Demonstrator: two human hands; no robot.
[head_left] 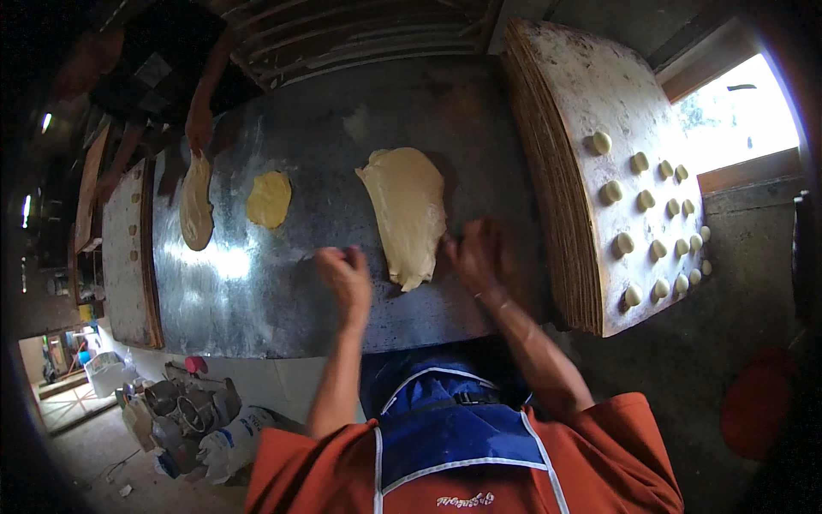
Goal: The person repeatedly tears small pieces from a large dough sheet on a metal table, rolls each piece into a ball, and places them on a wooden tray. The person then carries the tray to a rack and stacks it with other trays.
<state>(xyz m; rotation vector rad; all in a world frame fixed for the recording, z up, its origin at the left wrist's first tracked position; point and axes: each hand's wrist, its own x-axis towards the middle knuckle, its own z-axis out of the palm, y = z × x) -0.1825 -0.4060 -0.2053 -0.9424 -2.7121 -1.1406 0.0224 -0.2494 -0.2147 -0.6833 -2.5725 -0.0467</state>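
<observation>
A large, smooth piece of pale dough lies on the dark metal worktable in front of me, broad at the far end and narrower toward me. My left hand is raised to the left of its near end, apart from it, with the fingers curled in. Whatever those fingers hold, if anything, is hidden. At the dough's lower right edge is my right hand, blurred, its fingers apart and one fingertip near or touching the dough. Farther left, a flattened yellow lump that looks like butter or margarine rests on the table.
Across the metal worktable, a co-worker's hand grips a long strip of dough. On the right, a stack of boards carries several dough balls on top. More boards stand left; pots and sacks sit on the floor.
</observation>
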